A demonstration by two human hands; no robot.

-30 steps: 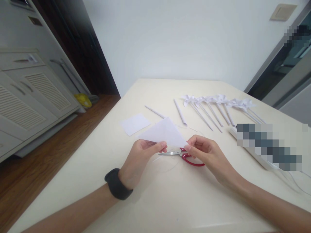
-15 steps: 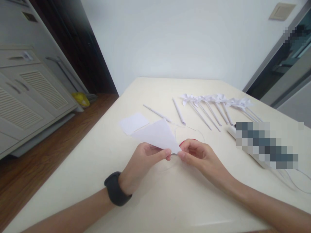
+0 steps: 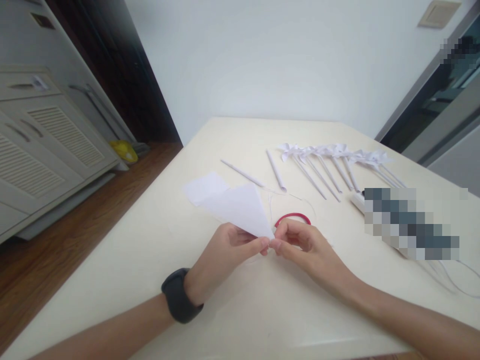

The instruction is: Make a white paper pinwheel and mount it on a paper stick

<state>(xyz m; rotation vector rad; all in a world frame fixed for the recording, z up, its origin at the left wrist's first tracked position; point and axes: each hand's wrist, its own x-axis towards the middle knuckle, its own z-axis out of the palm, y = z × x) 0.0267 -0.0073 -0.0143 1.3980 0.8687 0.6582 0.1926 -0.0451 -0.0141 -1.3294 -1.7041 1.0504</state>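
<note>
A folded white sheet of paper [image 3: 240,207], roughly a triangle, is held just above the table between both hands. My left hand [image 3: 234,247], with a black band on its wrist, pinches the paper near its lower edge. The fingertips of my right hand [image 3: 300,242] pinch the paper's near corner, almost touching my left thumb. Behind my right hand lies a red loop [image 3: 294,216], apparently a scissors handle, partly hidden by the fingers. Another white paper piece [image 3: 204,186] lies flat behind the held sheet.
Two rolled paper sticks [image 3: 276,171] lie beyond the paper. Several white paper pinwheels [image 3: 333,151] on sticks are lined up at the back right. A blurred-out long object [image 3: 408,225] with a cord rests at the right. Thin white string [image 3: 313,207] curls near the red loop.
The paper's near corner has come slightly down and toward me, with both hands closer together. More of the red loop shows behind my right hand.
</note>
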